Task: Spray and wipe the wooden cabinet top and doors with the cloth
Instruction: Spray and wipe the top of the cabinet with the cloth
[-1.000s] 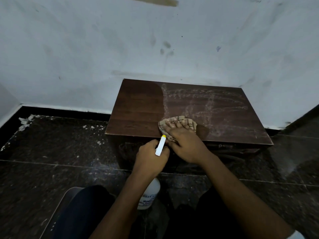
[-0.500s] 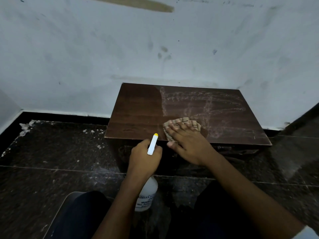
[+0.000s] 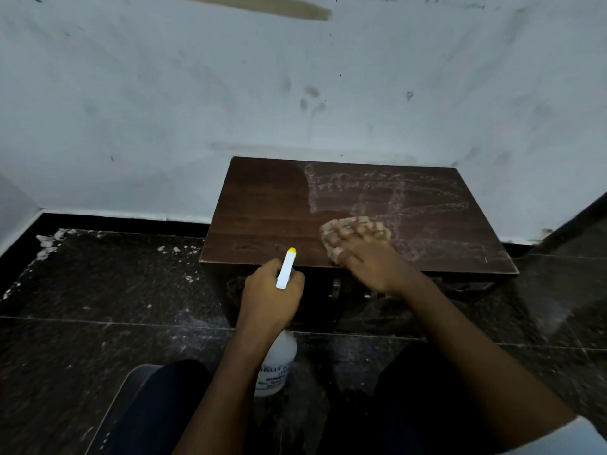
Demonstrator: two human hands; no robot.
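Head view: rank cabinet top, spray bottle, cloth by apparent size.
1. cabinet top, clearly largest
2. spray bottle, nearer camera, gripped by left hand
3. cloth, mostly under right hand; bottle-versus-cloth order unsure

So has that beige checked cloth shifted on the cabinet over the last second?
Yes. The beige checked cloth under the right hand has slid slightly right along the dark wooden cabinet top, away from its clean left part.
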